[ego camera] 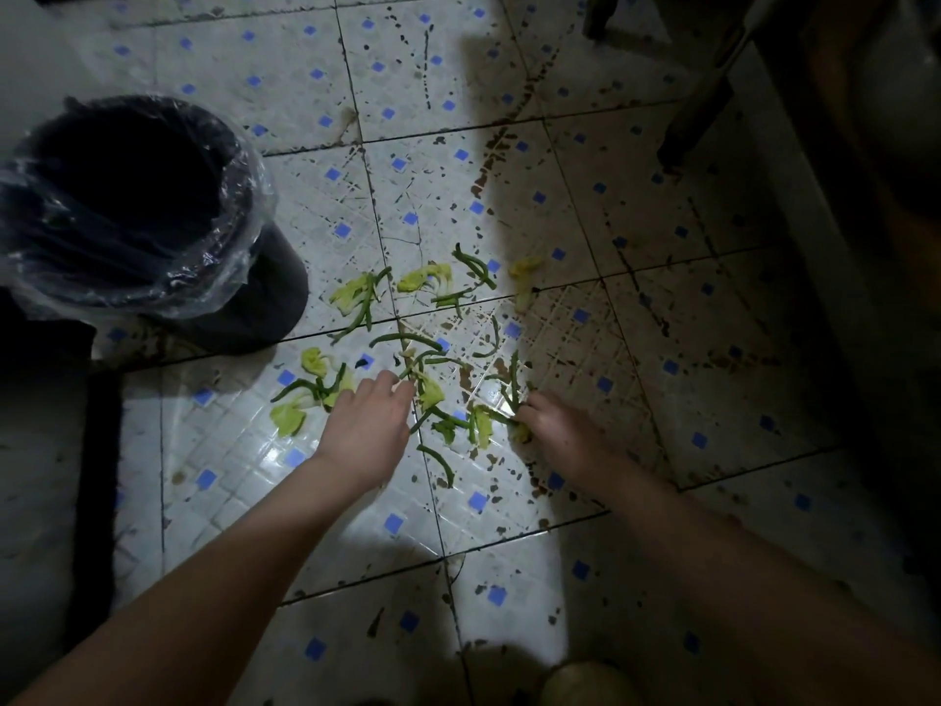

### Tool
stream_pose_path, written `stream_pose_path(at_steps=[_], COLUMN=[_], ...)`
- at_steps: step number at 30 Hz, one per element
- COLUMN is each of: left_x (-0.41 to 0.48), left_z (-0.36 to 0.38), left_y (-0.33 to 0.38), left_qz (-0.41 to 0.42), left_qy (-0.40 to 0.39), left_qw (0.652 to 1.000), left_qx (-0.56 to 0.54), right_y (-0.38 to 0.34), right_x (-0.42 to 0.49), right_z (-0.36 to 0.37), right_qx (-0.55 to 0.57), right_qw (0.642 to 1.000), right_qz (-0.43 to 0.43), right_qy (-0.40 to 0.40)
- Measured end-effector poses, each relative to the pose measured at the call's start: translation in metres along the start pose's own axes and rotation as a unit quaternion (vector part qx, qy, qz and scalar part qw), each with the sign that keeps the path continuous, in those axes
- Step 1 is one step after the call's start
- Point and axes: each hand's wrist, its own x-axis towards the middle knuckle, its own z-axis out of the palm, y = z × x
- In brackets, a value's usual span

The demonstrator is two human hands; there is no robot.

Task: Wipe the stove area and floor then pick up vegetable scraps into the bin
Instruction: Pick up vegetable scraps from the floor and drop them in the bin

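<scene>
Nearest the camera, 2 bare forearms reach down and forward over the tiled floor (pixel 229 450), which is patterned with small blue squares and spotted with dark marks. The left hand (pixel 366 425) lies palm down with its fingers stretched out and loosely spread, the tips touching the near edge of the vegetable scraps (pixel 430 394); nothing is visibly held in it. The right hand (pixel 557 433) sits in shadow just to the right, its fingertips down among a few stalks, and whether they pinch 1 or merely touch cannot be told in the dim light. Between and beyond the 2 hands the scraps lie scattered flat on the tiles: dark green beans (pixel 405 339) and pale yellow-green leaf pieces (pixel 287 417), in a loose patch running away from the person. Farther off to the left stands the bin (pixel 265 298), dark and upright, with a clear plastic liner (pixel 244 196) folded over its rim, near the scraps but apart from them; its inside is too dark to see. A dark mat (pixel 97 450) lies along the left edge, and a furniture leg (pixel 697 114) stands at the far right. The step in hand looks to be gathering the scraps, barely begun judging by how many lie on the floor. The next move likely calls for raking the pieces into a handful, closing the fingers round them, and carrying them left over the bin's open mouth.
</scene>
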Motion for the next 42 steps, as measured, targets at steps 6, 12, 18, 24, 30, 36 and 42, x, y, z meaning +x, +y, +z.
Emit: stream_pose_path(at_steps=[6, 12, 18, 24, 30, 36, 42], left_x=[-0.003, -0.004, -0.008, -0.014, -0.015, -0.013, -0.003], left_z=[0.001, -0.001, -0.003, -0.003, 0.0, 0.007, 0.008], left_y=[0.004, 0.012, 0.01, 0.012, 0.013, 0.024, 0.04], left_qz=[0.004, 0.017, 0.023, 0.032, 0.021, 0.039, 0.057], left_qy=[0.005, -0.012, -0.014, -0.011, -0.024, -0.047, -0.062], left_qw=[1.0, 1.0, 1.0, 0.999, 0.999, 0.998, 0.996], left_qx=[-0.007, 0.0, 0.003, -0.007, -0.001, 0.015, 0.023], right_y=[0.003, -0.001, -0.008, -0.011, -0.01, 0.002, 0.007], right_x=[-0.005, -0.01, -0.009, -0.009, -0.005, -0.003, -0.009], right_z=[-0.002, -0.009, -0.016, -0.02, -0.033, -0.041, -0.048], right_qx=[0.054, 0.081, 0.113, 0.173, 0.241, 0.249, 0.244], right_qw=[0.998, 0.996, 0.992, 0.982, 0.965, 0.954, 0.956], right_qz=[0.024, 0.031, 0.037, 0.076, 0.084, 0.142, 0.138], right_qy=[0.013, -0.007, -0.04, 0.02, 0.061, 0.086, 0.084])
